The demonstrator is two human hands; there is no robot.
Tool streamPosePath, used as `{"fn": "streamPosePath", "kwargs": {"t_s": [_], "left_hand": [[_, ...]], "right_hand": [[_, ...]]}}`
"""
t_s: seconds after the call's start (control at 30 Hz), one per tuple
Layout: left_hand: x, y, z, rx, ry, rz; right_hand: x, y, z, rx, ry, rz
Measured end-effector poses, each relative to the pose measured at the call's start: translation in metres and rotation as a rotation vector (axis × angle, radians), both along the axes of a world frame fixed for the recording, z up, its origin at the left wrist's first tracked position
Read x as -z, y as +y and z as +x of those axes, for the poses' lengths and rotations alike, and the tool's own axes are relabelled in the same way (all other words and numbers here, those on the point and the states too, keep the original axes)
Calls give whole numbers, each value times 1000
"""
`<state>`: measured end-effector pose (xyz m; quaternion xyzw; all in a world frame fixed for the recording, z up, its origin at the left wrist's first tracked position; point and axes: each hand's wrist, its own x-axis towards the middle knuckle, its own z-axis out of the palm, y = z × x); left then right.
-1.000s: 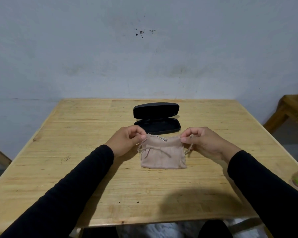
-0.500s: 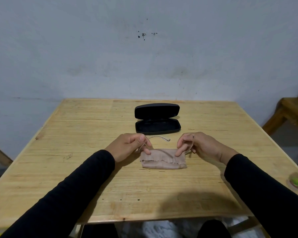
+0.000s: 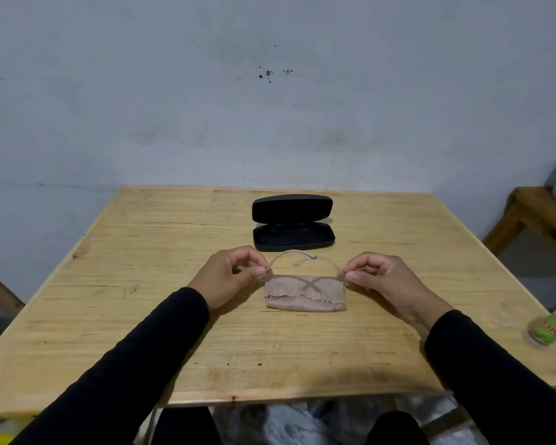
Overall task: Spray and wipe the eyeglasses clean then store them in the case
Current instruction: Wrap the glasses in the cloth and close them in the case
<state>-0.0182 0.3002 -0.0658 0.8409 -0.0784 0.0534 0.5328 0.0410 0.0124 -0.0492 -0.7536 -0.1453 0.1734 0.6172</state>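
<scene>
The left hand [image 3: 227,277] pinches one end of the clear eyeglasses [image 3: 291,254], the right hand [image 3: 379,279] the other, with the folded cloth [image 3: 305,293] lying between them. Wiping looks finished; storing remains, the open case [image 3: 293,234] just beyond both hands.

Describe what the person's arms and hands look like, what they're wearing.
Both arms wear plain long black sleeves reaching to the wrists, with no visible markings or cuffs. The left hand and right hand are bare: no gloves, and no rings or watch can be seen.
</scene>
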Motion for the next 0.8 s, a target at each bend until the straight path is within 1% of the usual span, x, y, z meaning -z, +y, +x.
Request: {"fn": "streamPosePath", "kwargs": {"t_s": [0.13, 0.3, 0.43, 0.5, 0.57, 0.67, 0.73, 0.8], "left_hand": [[-1, -2, -2, 6, 10, -9], [-6, -6, -2, 6, 14, 13], [-11, -15, -1, 29, 31, 133], [-12, -19, -2, 23, 37, 175], [-10, -18, -3, -9, 43, 198], [-10, -14, -5, -55, 50, 203], [-12, -13, -7, -61, 47, 224], [-14, -13, -8, -66, 45, 242]], "right_hand": [[-1, 15, -1, -43, -71, -131], [0, 20, 0, -27, -57, -180], [2, 20, 0, -16, -65, -219], [2, 20, 0, 12, -61, -194], [0, 20, -2, 29, -40, -124], [-5, 15, -2, 27, 37, -87], [-9, 14, -2, -22, 14, -155], [-12, 16, -3, -30, -101, -318]]}}
